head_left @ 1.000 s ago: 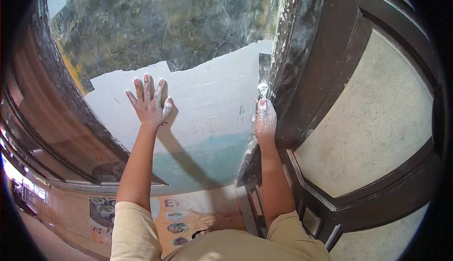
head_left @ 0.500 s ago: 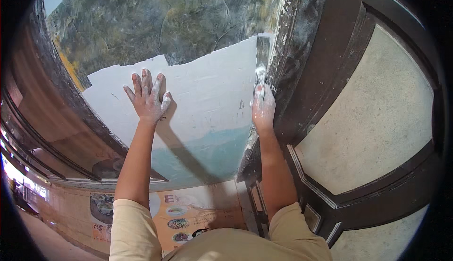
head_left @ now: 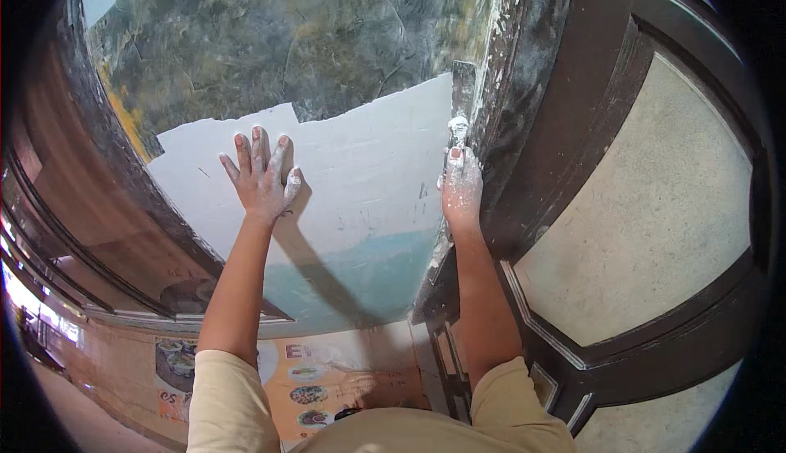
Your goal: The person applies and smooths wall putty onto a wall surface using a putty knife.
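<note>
1. White coating (head_left: 368, 158), in the head view, covers the wall (head_left: 270, 36) between a mottled grey-green part above and a pale blue strip (head_left: 397, 265) below.
2. The left hand (head_left: 264, 184), smeared white, lies spread on the coating, holding nothing.
3. The right hand (head_left: 463, 191) is closed around a scraper (head_left: 463, 93), blade upward at the coating's right edge, beside the dark frame (head_left: 528, 68).

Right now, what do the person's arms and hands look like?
The person wears a pale tan top with short sleeves, so the forearms are bare. There are no gloves. The left hand has powdery white smears, and the right hand has white flecks and smudges too. No watch or bracelet shows.
</note>
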`<act>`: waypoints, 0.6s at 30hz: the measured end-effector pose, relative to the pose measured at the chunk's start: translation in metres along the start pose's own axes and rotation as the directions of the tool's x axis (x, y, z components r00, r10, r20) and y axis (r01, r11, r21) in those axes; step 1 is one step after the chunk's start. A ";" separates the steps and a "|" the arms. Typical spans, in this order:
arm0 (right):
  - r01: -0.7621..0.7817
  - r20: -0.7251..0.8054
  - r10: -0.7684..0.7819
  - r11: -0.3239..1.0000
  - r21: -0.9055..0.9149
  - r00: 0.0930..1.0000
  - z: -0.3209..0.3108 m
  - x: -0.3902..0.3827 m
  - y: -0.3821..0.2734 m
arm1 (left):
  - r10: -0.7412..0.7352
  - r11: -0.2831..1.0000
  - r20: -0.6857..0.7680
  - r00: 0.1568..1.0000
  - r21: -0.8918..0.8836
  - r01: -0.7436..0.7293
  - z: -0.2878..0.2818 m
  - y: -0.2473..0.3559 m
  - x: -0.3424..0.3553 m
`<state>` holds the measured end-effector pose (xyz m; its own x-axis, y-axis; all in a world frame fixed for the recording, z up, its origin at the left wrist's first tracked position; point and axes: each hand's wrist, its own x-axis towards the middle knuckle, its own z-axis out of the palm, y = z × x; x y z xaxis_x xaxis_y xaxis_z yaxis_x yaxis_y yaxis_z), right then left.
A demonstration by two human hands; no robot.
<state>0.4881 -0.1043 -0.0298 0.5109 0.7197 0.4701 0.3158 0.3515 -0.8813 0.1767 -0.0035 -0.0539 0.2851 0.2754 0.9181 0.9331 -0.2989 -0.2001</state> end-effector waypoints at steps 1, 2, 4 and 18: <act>0.003 0.000 -0.003 1.000 0.003 1.000 0.002 0.001 0.010 | -0.006 1.000 0.010 1.000 -0.003 0.006 0.000 0.001 0.001; 0.058 0.000 -0.058 0.998 -0.019 0.998 -0.002 -0.003 0.032 | -0.010 1.000 0.022 1.000 -0.019 0.011 0.000 0.005 0.002; 0.008 -0.008 -0.009 0.999 -0.047 1.000 0.007 -0.024 0.084 | -0.038 0.999 0.045 0.998 -0.031 0.039 0.001 0.002 0.001; -0.155 0.061 0.158 0.986 -0.056 0.986 0.026 -0.041 0.143 | -0.015 1.000 0.013 1.000 -0.017 0.015 0.005 0.001 0.000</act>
<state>0.4913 -0.0680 -0.1767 0.5051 0.8012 0.3208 0.2771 0.2014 -0.9395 0.1792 0.0003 -0.0553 0.2737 0.2914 0.9166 0.9335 -0.3102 -0.1801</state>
